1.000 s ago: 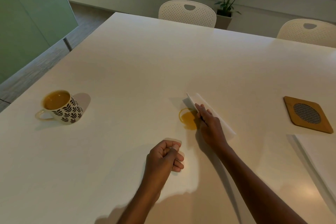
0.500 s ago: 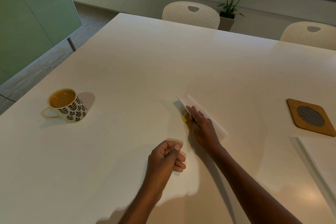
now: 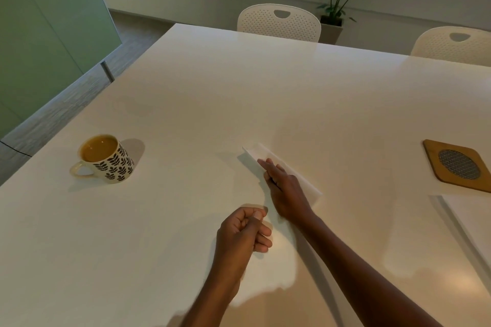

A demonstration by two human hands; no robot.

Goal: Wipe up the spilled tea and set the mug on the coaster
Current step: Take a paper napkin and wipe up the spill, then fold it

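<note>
The right hand (image 3: pixel 285 188) lies flat with fingers straight, pressing a folded white paper napkin (image 3: pixel 305 183) onto the middle of the bench (image 3: pixel 239 93). The left hand (image 3: pixel 243 233) rests just beside the right wrist, clenched in a loose fist around nothing. The bench is a broad, smooth, glossy white slab. The napkin is a thin, long rectangle lying slantwise. Far to the right, well apart from it, lies the coaster (image 3: pixel 457 164), a flat wooden square with rounded corners and a round woven grey inset. Far to the left stands the mug (image 3: pixel 106 160), upright, cream ceramic with dark leaf prints, full of milky tea.
</note>
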